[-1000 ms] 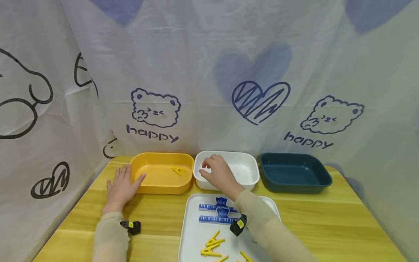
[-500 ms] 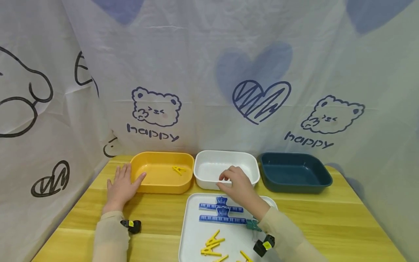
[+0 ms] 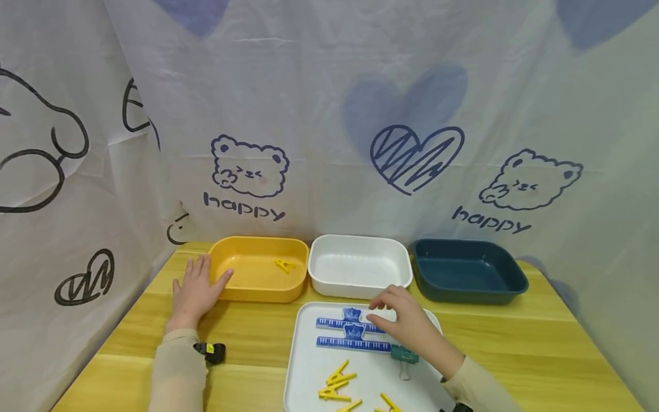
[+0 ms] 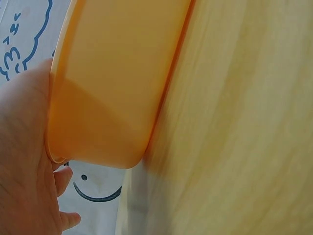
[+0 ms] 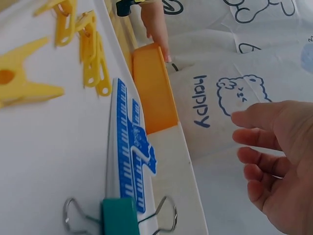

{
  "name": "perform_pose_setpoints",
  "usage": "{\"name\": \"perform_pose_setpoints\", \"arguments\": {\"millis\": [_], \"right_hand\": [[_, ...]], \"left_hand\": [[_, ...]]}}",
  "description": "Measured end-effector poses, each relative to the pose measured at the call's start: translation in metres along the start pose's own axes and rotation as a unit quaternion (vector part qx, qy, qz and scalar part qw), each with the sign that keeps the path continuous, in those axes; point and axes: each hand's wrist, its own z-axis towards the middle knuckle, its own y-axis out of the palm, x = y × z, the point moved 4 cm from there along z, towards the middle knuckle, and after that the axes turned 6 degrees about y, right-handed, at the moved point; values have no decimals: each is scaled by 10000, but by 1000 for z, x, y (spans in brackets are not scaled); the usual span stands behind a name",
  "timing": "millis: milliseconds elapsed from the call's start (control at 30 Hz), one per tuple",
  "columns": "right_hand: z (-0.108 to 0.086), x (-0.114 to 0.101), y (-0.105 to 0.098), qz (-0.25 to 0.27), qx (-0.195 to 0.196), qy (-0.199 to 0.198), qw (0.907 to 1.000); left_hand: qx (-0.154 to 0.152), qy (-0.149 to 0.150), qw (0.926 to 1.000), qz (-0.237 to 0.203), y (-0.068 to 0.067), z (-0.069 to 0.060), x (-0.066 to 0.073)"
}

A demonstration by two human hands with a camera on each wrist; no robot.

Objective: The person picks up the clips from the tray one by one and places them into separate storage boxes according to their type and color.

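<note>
My left hand (image 3: 193, 290) rests at the left end of the yellow bin (image 3: 259, 293), fingers outstretched and thumb over the rim. A yellow clothespin (image 3: 285, 265) lies inside that bin. Over the right part of the white tray (image 3: 304, 355) hovers my right hand (image 3: 412, 326), fingers loosely bent, holding nothing. Below it on the tray are two blue clips with a piano-key pattern (image 3: 353, 343) and a green binder clip (image 3: 404, 354). Several yellow clothespins (image 3: 334, 391) lie nearer the front. In the right wrist view the binder clip (image 5: 120, 217) shows its wire handles.
A white bin (image 3: 360, 289) stands in the middle of the back row, with a dark teal bin (image 3: 471, 294) to its right. Behind the wooden table (image 3: 247, 343) hangs a printed white cloth (image 3: 319, 114).
My right hand has moved from above the white bin back and rightward to above the tray, uncovering the green binder clip. The left hand stays on the yellow bin.
</note>
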Motion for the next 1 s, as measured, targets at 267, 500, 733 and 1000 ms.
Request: {"name": "perform_pose_setpoints", "arguments": {"millis": [267,500,733,1000], "right_hand": [[-16,15,1,344,-583,-529,9963],[-27,17,5,537,-1367,-1159,9823],[-36,20,11,700,-1884,-1615,9662],[-43,24,23,674,-2470,-1918,9475]], "left_hand": [[-41,-46,10000,20,-1,0,0],[-40,-43,10000,30,-1,1,0],[-51,-41,10000,68,1,4,1],[-60,-33,9999,90,1,3,0]]}}
